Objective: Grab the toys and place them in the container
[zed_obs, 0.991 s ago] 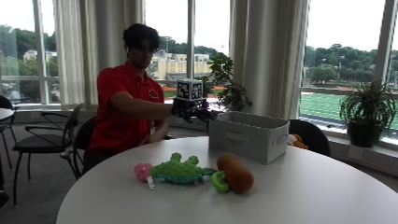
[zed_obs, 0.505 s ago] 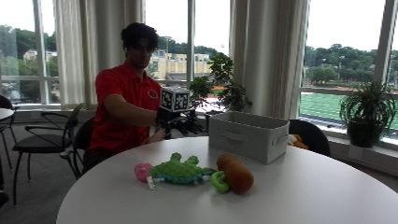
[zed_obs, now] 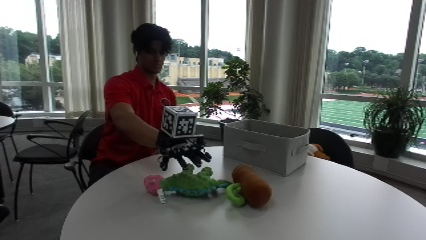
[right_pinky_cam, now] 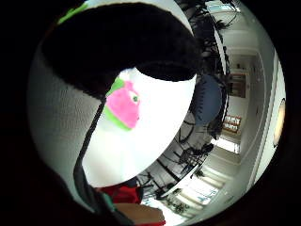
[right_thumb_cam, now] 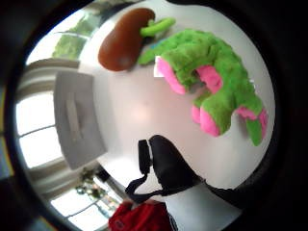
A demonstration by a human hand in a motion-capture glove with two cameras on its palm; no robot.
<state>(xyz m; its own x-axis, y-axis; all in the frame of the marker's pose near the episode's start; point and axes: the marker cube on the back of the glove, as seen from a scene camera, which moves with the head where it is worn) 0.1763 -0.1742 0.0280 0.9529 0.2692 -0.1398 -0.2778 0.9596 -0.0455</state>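
A green plush toy (zed_obs: 191, 183) with pink feet and a pink head (zed_obs: 152, 184) lies on the round white table (zed_obs: 333, 210). Beside it lies a brown plush (zed_obs: 251, 186) with a green ring. My gloved right hand (zed_obs: 182, 153) hovers just above the green toy, fingers spread and pointing down, holding nothing. The grey fabric container (zed_obs: 267, 145) stands behind the toys. In the thumb side palm view the green toy (right_thumb_cam: 216, 82), the brown plush (right_thumb_cam: 124, 39) and the container (right_thumb_cam: 77, 120) all lie below the palm. The little finger side view shows the pink head (right_pinky_cam: 123, 106).
Black chairs (zed_obs: 46, 150) stand to the left of the table and another chair (zed_obs: 333, 142) behind the container. Potted plants (zed_obs: 393, 120) line the window sill. The table's near half is bare white surface.
My hand has come away from the container and moved left and down, from shoulder height to just over the green toy.
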